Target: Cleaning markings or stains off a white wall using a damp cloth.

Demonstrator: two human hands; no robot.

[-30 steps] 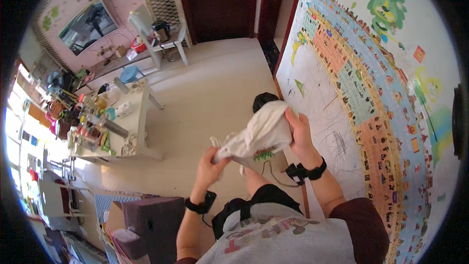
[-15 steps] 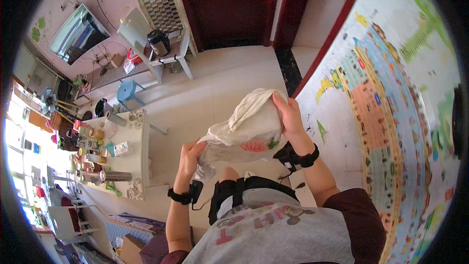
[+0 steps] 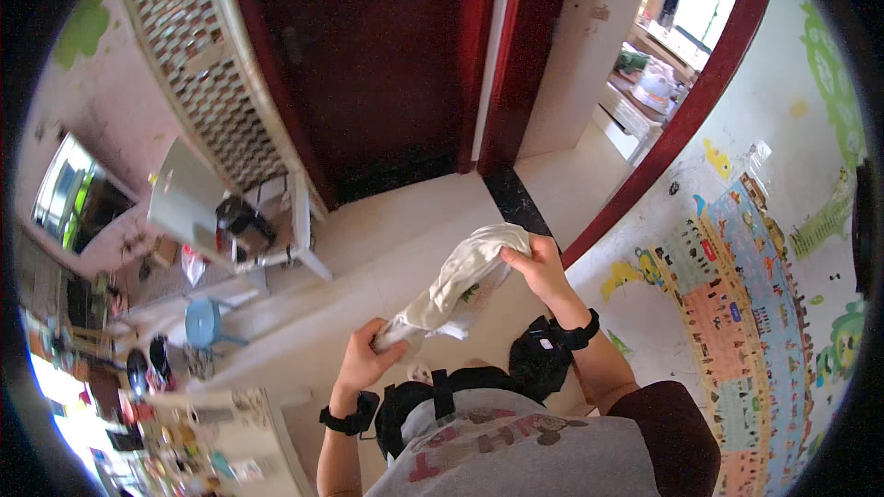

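Note:
A soft white cloth [image 3: 448,287], perhaps a garment, hangs bunched between my two hands in front of my body. My left hand [image 3: 366,356] is closed on its lower left end, with the thumb pressed across the fabric. At the upper right end my right hand [image 3: 539,269] pinches it, thumb on top. The cloth is stretched in a slanting, twisted band, and a small green part of a print shows under the folds. Its exact kind cannot be made out. Both wrists wear black straps.
A white table [image 3: 249,433] crowded with jars stands at the lower left. Beyond it are a blue stool [image 3: 204,323] and a white chair [image 3: 187,193] by a black appliance [image 3: 244,224]. Ahead is a dark red door [image 3: 368,64]; an open doorway and a poster-covered wall [image 3: 727,313] lie right.
The cloth has gone from spread, with a red and green print showing, to a narrower gathered band. Both hands sit lower in view. My view has swung toward the doors.

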